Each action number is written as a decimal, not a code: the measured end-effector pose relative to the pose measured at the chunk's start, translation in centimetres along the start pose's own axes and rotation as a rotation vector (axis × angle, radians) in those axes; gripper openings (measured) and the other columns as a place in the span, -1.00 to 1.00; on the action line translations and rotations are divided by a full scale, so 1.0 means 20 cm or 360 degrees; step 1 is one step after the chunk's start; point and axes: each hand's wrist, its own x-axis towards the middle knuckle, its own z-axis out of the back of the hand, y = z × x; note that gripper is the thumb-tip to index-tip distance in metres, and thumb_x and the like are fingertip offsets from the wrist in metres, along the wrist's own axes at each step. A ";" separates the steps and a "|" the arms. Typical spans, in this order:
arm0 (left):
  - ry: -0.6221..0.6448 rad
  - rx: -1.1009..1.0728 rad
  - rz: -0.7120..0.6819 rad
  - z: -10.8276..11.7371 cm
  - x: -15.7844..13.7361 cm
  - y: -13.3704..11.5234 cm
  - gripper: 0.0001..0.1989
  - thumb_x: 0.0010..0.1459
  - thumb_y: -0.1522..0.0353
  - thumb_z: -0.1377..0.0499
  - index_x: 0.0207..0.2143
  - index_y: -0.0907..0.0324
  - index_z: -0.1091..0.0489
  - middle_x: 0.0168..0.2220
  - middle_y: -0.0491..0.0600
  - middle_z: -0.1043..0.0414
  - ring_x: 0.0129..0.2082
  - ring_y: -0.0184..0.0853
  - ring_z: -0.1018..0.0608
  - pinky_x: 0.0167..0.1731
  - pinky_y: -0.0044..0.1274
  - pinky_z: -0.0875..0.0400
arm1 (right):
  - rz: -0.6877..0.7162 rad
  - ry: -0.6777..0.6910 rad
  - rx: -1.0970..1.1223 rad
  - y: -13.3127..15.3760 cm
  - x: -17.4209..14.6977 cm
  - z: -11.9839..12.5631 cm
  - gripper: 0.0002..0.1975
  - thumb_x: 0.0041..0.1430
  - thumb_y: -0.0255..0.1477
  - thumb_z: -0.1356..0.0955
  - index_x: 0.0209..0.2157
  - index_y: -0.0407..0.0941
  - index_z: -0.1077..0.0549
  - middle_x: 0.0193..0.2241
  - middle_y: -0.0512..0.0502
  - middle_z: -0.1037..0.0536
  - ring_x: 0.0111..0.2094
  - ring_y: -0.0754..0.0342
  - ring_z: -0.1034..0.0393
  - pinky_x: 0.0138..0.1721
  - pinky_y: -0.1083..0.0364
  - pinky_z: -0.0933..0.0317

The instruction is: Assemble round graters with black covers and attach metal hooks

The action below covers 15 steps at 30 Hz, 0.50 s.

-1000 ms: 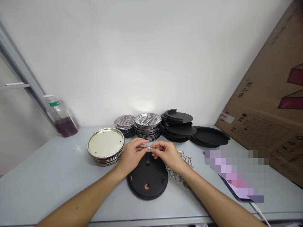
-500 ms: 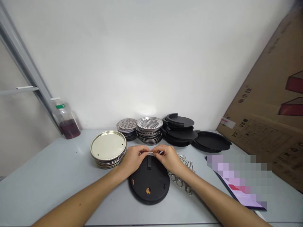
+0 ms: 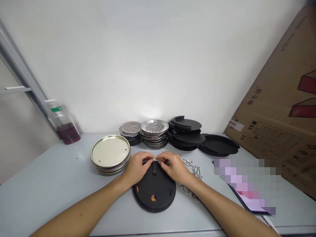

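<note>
A round black disc (image 3: pixel 158 189) with orange stickers and a small raised tab lies on the table in front of me. At its far edge, just above the tab, my left hand (image 3: pixel 139 166) and my right hand (image 3: pixel 172 166) meet with fingers pinched. Between the fingertips a thin, silvery metal piece (image 3: pixel 155 160) shows; the fingers cover most of it, so its kind is unclear. Several bent metal wire pieces with ring ends (image 3: pixel 195 171) lie partly behind my right forearm. Left of my left hand stands a stack of round cream-coloured metal plates (image 3: pixel 111 151).
Along the wall are stacks of perforated metal discs (image 3: pixel 154 126), black round covers (image 3: pixel 189 138) and black trays (image 3: pixel 219 144). A bottle of dark red liquid (image 3: pixel 66 130) stands at the left. To the right are a tablet-like screen (image 3: pixel 256 204) and a large cardboard box (image 3: pixel 274 121).
Both hands keep their pinch at the disc's far edge, with only slight finger shifts. The whole view has moved a little; the disc stays under the hands.
</note>
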 end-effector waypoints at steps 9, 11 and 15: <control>-0.0047 0.0066 -0.0023 0.00 0.00 0.00 -0.84 0.15 0.50 -0.21 -0.28 0.11 -0.55 -0.29 -0.11 -0.61 -0.29 -0.33 -0.59 -0.21 -0.51 -0.45 | 0.0078 -0.0059 0.0023 -0.02 0.00 -0.02 -0.76 0.11 -0.68 -0.33 -0.34 -0.10 -0.57 -0.31 -0.07 -0.57 -0.28 0.05 -0.45 -0.19 0.09 -0.32; -0.0051 0.0084 -0.0030 0.00 0.00 0.00 -0.84 0.16 0.50 -0.21 -0.28 0.10 -0.55 -0.29 -0.10 -0.61 -0.28 -0.32 -0.59 -0.20 -0.50 -0.45 | 0.0088 -0.0056 0.0003 -0.01 0.00 -0.03 -0.74 0.10 -0.70 -0.31 -0.32 -0.10 -0.57 -0.31 -0.07 -0.57 -0.29 0.05 -0.44 -0.20 0.09 -0.31; -0.0050 0.0123 -0.0051 0.01 -0.01 -0.01 -0.84 0.17 0.49 -0.20 -0.28 0.11 -0.56 -0.29 -0.08 -0.60 -0.26 -0.30 -0.58 -0.17 -0.47 -0.44 | 0.0118 -0.0087 -0.0092 0.00 -0.02 -0.03 -0.63 0.08 -0.72 -0.29 -0.18 -0.07 -0.56 -0.31 -0.08 -0.56 -0.27 0.01 -0.42 -0.19 0.05 -0.30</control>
